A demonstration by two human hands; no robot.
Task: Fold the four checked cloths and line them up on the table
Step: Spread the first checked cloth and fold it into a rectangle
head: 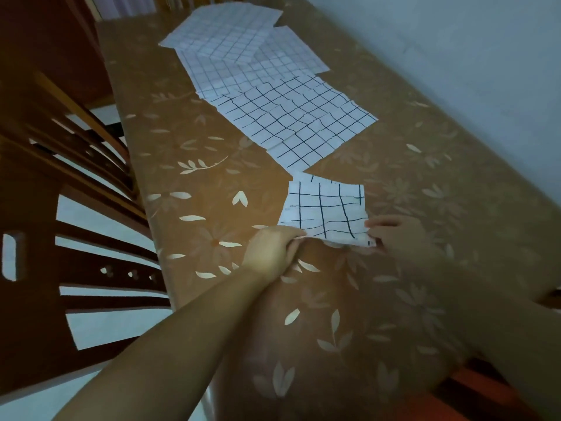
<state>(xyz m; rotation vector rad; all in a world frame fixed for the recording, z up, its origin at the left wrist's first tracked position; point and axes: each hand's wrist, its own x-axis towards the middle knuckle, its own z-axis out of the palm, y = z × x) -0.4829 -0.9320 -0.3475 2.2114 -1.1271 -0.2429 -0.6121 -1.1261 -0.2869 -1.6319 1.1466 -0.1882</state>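
Note:
A small folded white cloth with dark checks [324,211] lies on the table in front of me. My left hand [271,250] pinches its near left corner, fingers curled under the edge. My right hand [397,233] pinches its near right corner. Beyond it, three more checked cloths lie spread flat and overlapping in a row running away from me: the nearest cloth [294,120], a middle cloth [230,71] and the farthest cloth [224,31].
The table [212,208] wears an orange-brown covering with pale leaf and flower prints. Dark wooden chairs [76,183] stand along its left edge. A pale wall [485,71] runs along the right side. Another orange chair seat [473,387] shows at lower right.

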